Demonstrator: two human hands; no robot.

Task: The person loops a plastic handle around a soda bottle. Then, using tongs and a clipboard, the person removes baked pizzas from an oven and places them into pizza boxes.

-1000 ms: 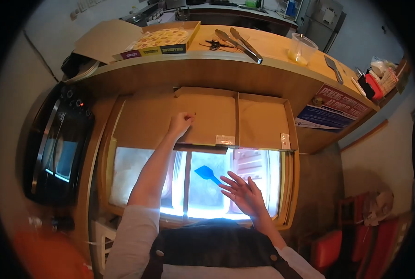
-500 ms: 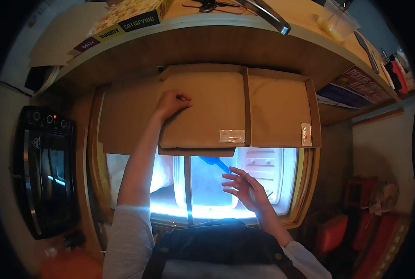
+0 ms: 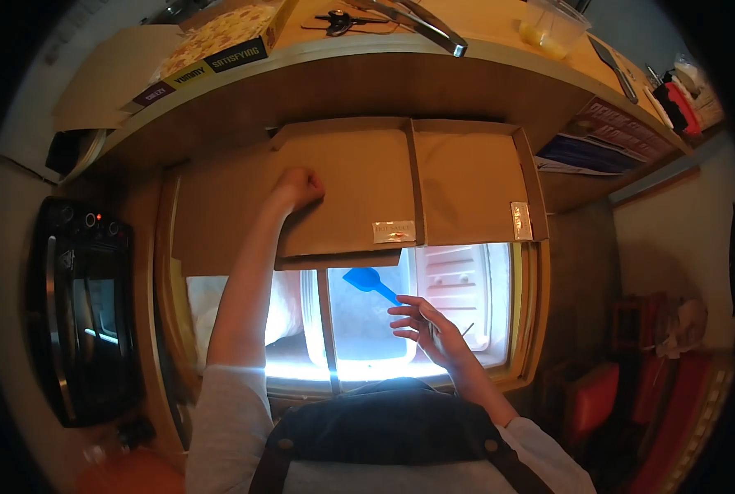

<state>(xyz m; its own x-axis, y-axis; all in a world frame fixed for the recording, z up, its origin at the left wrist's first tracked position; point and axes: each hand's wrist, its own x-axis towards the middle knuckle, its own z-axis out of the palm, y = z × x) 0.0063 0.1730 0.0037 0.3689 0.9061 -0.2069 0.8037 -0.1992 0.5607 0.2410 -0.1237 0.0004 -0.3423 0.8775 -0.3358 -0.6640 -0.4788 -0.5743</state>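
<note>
My left hand (image 3: 303, 188) is closed over the brown cardboard box (image 3: 351, 177), its fingers curled in; anything inside them is hidden. Low on the right, my right hand (image 3: 427, 329) hovers above the brightly lit glass-topped chest, fingers apart and slightly bent. A blue spatula (image 3: 367, 280) lies beyond its fingertips, the handle end close to them; the fingers are not wrapped round it. One hot sauce sachet (image 3: 394, 232) rests at the box's front edge. Another sachet (image 3: 520, 221) is on the right-hand cardboard section (image 3: 466, 181).
On the counter (image 3: 499, 51) are an open pizza box (image 3: 219, 41), tongs (image 3: 433, 29), a clear plastic pitcher (image 3: 551, 29) and a grey spatula (image 3: 614, 72). A black oven (image 3: 87, 313) stands at left. A red chair (image 3: 595, 399) is at lower right.
The view has tilted down and shifted. My left hand has curled tighter and stays over the cardboard. The right hand's fingers have drawn closer together. The blue spatula's head shows again.
</note>
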